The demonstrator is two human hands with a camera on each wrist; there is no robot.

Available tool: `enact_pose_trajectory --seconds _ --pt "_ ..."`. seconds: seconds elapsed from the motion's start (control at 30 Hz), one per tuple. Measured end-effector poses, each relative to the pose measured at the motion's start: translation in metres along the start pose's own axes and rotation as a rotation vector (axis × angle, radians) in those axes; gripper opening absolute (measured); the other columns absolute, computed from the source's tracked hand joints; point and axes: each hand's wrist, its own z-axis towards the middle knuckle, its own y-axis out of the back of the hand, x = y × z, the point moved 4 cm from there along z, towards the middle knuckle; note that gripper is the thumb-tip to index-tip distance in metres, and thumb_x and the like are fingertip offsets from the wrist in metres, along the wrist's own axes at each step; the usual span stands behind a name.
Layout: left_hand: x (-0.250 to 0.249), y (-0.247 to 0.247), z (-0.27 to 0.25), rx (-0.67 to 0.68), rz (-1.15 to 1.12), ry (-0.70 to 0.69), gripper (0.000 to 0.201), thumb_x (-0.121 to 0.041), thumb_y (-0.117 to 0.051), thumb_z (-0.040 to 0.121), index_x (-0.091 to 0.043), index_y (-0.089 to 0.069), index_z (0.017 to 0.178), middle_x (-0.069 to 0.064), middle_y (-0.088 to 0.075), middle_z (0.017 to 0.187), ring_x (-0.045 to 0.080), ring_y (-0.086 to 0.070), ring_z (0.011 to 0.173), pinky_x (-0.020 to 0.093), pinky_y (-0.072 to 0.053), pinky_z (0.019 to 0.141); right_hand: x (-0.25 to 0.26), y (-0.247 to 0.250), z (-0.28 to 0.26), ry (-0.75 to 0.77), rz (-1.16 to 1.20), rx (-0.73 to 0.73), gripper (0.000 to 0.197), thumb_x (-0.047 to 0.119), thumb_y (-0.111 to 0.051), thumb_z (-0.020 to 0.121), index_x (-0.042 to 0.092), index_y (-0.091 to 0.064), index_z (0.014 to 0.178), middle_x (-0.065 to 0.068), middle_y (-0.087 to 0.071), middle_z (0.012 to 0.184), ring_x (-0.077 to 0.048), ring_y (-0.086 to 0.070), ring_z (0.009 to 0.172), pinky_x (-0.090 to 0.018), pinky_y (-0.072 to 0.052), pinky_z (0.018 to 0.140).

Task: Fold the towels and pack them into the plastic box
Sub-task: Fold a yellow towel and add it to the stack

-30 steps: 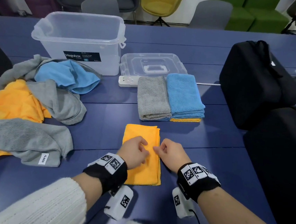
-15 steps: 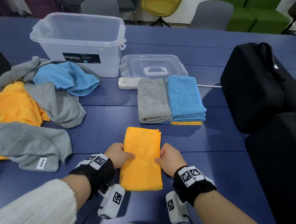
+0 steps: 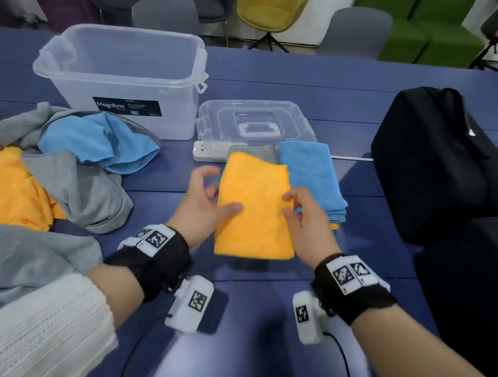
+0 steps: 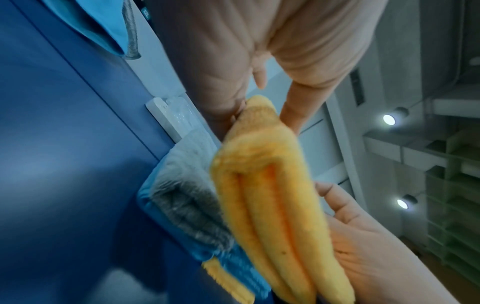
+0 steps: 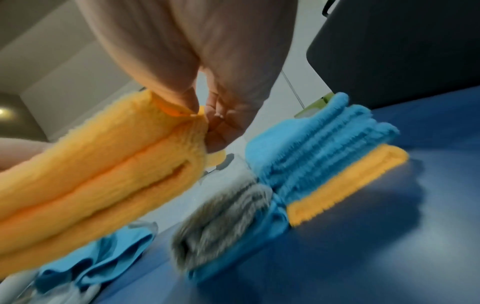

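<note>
A folded orange towel [image 3: 253, 207] [image 4: 272, 205] [image 5: 98, 170] hangs in the air above the folded grey towel [image 3: 253, 151]. My left hand [image 3: 207, 198] pinches its left edge with the thumb on top. My right hand [image 3: 303, 214] pinches its right edge in the same way. To the right lies the folded blue towel [image 3: 312, 176] [image 5: 324, 142] on another orange one [image 5: 345, 185]. The clear plastic box [image 3: 124, 76] stands open at the back left, with nothing visible inside.
The box lid [image 3: 254, 122] and a white power strip [image 3: 208, 151] lie behind the folded stacks. A heap of unfolded grey, blue and orange towels [image 3: 44, 181] covers the left of the blue table [image 3: 260, 311]. Black bags [image 3: 444, 170] stand at the right.
The orange towel lay flat near the front edge with both hands at its sides. Both hands have since gripped it, lifted it and carried it forward over the grey stack.
</note>
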Motion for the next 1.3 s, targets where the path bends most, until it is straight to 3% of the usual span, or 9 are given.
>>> enact_pose_trajectory --seconds 0.2,0.27,0.4,0.67,0.77,0.87,1.0,1.13,1.3 --pt "-0.015 -0.001 0.068 0.012 0.22 -0.092 0.04 -0.007 -0.07 0.076 -0.039 -0.066 0.1 0.003 -0.061 0.122 0.031 -0.058 0.114 0.05 -0.049 0.097 0.009 0.01 0.076 0.039 -0.088 -0.096 0.026 0.006 -0.044 0.095 0.026 -0.056 0.105 -0.002 -0.051 0.104 -0.017 -0.048 0.083 -0.025 -0.037 0.076" --pt "-0.005 -0.003 0.089 0.03 0.304 -0.024 0.048 -0.002 -0.069 0.08 -0.033 -0.059 0.116 0.005 -0.057 0.128 0.028 -0.058 0.114 0.044 -0.05 0.097 0.004 0.006 0.088 -0.001 -0.135 -0.087 0.03 0.004 -0.046 0.094 0.018 -0.06 0.116 -0.004 -0.051 0.11 -0.022 -0.052 0.093 -0.028 -0.04 0.086" --pt "0.025 -0.005 0.11 0.122 0.62 0.128 0.077 -0.002 -0.072 0.077 -0.019 -0.037 0.144 0.008 -0.039 0.146 0.025 -0.047 0.127 0.038 -0.042 0.104 -0.022 -0.017 0.092 -0.169 -0.359 0.268 0.053 0.002 -0.052 0.088 0.009 -0.044 0.14 -0.014 -0.042 0.137 -0.028 -0.044 0.125 -0.032 -0.033 0.106" --pt "0.038 -0.007 0.11 0.082 0.798 0.075 0.097 -0.017 -0.077 0.074 -0.023 -0.018 0.152 0.009 -0.011 0.158 0.023 -0.021 0.144 0.03 -0.025 0.112 -0.027 -0.023 0.095 -0.137 -0.415 0.259 0.056 -0.003 -0.047 0.088 0.01 -0.042 0.142 -0.012 -0.037 0.144 -0.027 -0.037 0.131 -0.029 -0.027 0.107" --pt "0.042 -0.005 0.101 -0.02 0.73 0.169 0.108 -0.036 -0.079 0.071 -0.037 -0.007 0.151 0.01 0.005 0.16 0.025 -0.008 0.147 0.037 -0.021 0.115 -0.027 -0.014 0.088 -0.116 -0.599 0.162 0.052 0.016 -0.052 0.089 0.021 -0.042 0.14 -0.008 -0.038 0.143 -0.031 -0.036 0.127 -0.043 -0.031 0.105" --pt "0.052 -0.009 0.092 -0.01 0.594 0.271 0.127 -0.065 -0.077 0.055 -0.042 0.006 0.149 0.012 -0.007 0.159 0.024 -0.017 0.145 0.039 -0.022 0.117 -0.039 -0.001 0.073 -0.325 -0.736 0.137 0.056 0.045 -0.042 0.094 0.034 -0.026 0.146 -0.007 -0.019 0.156 -0.035 -0.017 0.141 -0.06 -0.015 0.109" --pt "0.062 -0.022 0.085 0.076 0.698 0.22 0.126 -0.056 -0.081 0.06 -0.048 0.011 0.146 0.013 0.003 0.157 0.026 -0.01 0.147 0.038 -0.018 0.117 -0.065 0.0 0.056 -0.557 -0.683 0.28 0.062 0.064 -0.025 0.093 0.047 -0.003 0.148 0.0 0.012 0.161 -0.038 0.014 0.145 -0.072 -0.001 0.106" --pt "0.07 -0.029 0.087 0.116 0.854 0.204 0.123 -0.062 -0.076 0.05 -0.052 0.001 0.146 0.009 -0.001 0.155 0.035 -0.026 0.138 0.043 -0.028 0.115 -0.075 -0.008 0.052 -0.498 -0.514 0.268 0.062 0.057 -0.027 0.096 0.042 0.001 0.15 -0.002 0.016 0.16 -0.039 0.022 0.142 -0.064 -0.006 0.114" --pt "0.065 -0.029 0.09 0.093 0.924 0.226 0.117 -0.054 -0.08 0.059 -0.049 -0.002 0.147 0.01 -0.009 0.152 0.037 -0.029 0.134 0.045 -0.031 0.113 -0.075 -0.013 0.055 -0.469 -0.535 0.267 0.062 0.055 -0.027 0.097 0.038 0.0 0.151 -0.005 0.016 0.16 -0.04 0.022 0.142 -0.06 -0.008 0.113"
